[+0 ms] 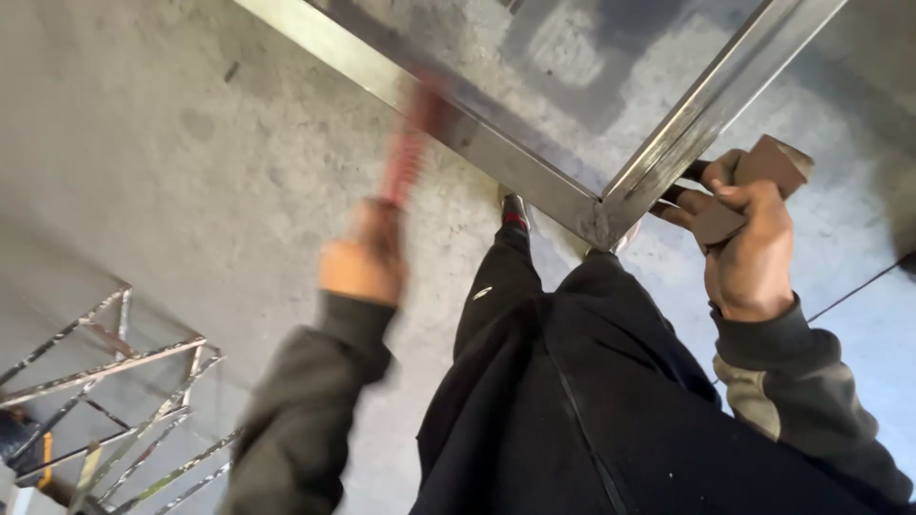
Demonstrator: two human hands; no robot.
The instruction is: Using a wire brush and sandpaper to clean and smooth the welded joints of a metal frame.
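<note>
A steel frame of square tube [496,153] stands in front of me, its welded corner [599,224] near my legs. My left hand [364,257] is blurred with motion and grips a red-handled tool [408,143] whose head lies by the frame's left bar. My right hand [749,243] is closed on a brown block [768,167] pressed against the outer side of the frame's right bar [711,105], just beside the corner.
Grey concrete floor [191,143] lies all around. A welded metal lattice [114,410] rests at the lower left. My dark trousers and one shoe [514,210] fill the lower middle, under the frame's corner.
</note>
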